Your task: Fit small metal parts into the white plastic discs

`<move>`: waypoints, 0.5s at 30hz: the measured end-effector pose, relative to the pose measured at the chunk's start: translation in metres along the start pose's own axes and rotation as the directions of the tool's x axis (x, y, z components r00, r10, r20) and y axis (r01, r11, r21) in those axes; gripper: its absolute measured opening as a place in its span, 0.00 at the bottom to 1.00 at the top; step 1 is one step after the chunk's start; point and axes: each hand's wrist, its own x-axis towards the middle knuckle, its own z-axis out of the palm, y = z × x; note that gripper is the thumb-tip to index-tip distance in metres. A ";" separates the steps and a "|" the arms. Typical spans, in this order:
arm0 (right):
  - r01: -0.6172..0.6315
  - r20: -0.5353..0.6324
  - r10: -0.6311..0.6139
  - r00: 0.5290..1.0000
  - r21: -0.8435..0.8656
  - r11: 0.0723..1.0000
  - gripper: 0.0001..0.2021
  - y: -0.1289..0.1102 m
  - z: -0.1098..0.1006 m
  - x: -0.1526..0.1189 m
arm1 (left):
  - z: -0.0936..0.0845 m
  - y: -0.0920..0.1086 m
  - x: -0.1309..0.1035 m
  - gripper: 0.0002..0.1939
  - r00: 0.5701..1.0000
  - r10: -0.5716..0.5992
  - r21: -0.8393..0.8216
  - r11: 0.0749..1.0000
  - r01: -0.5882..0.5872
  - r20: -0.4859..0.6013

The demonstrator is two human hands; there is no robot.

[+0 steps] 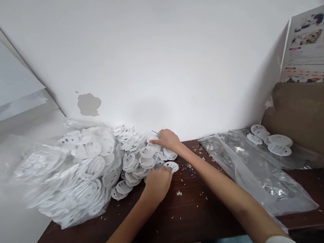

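My left hand (159,183) is closed over the near right side of a pile of white plastic discs. A white slotted disc (172,166) shows at its fingertips, apparently pinched by them. My right hand (168,140) reaches over the back of the pile (146,152), near the wall. From its curled fingers sticks out a thin, dark, rod-like thing (155,132), too small to name surely. Small metal pieces (189,166) lie scattered right of the discs, and one larger metal piece (179,193) lies nearer me.
A clear plastic bag full of white discs (78,181) bulges at the left. On the right lies another clear bag of small shiny pieces (262,180), with several white discs (278,143) behind it. A brown cardboard sheet (311,120) and the wall (172,58) bound the dark table (202,218).
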 end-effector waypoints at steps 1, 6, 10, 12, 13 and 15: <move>0.016 -0.036 -0.016 0.999 0.009 1.000 0.27 0.006 -0.005 -0.006 | -0.007 -0.004 -0.002 0.18 0.999 0.021 -0.007 1.000 -0.021 -0.033; -0.007 -0.164 0.018 0.986 0.069 0.998 0.28 0.055 -0.041 -0.046 | -0.050 -0.052 0.015 0.19 0.969 -0.126 -0.012 0.992 0.126 -0.214; -0.124 -0.230 0.143 0.963 0.096 0.988 0.25 0.080 -0.054 -0.072 | -0.065 -0.087 0.046 0.20 0.954 -0.223 0.005 0.973 0.229 -0.198; -0.135 -0.258 0.182 0.949 0.189 0.973 0.22 0.085 -0.053 -0.083 | -0.064 -0.088 0.052 0.25 0.940 -0.254 -0.042 0.967 0.251 -0.226; -0.122 -0.260 0.189 0.947 0.252 0.960 0.19 0.086 -0.050 -0.088 | -0.062 -0.083 0.053 0.26 0.931 -0.265 -0.122 0.963 0.242 -0.249; -0.070 -0.239 0.178 0.955 0.399 0.914 0.17 0.086 -0.043 -0.096 | -0.054 -0.066 0.051 0.28 0.913 -0.307 -0.426 0.888 0.173 -0.269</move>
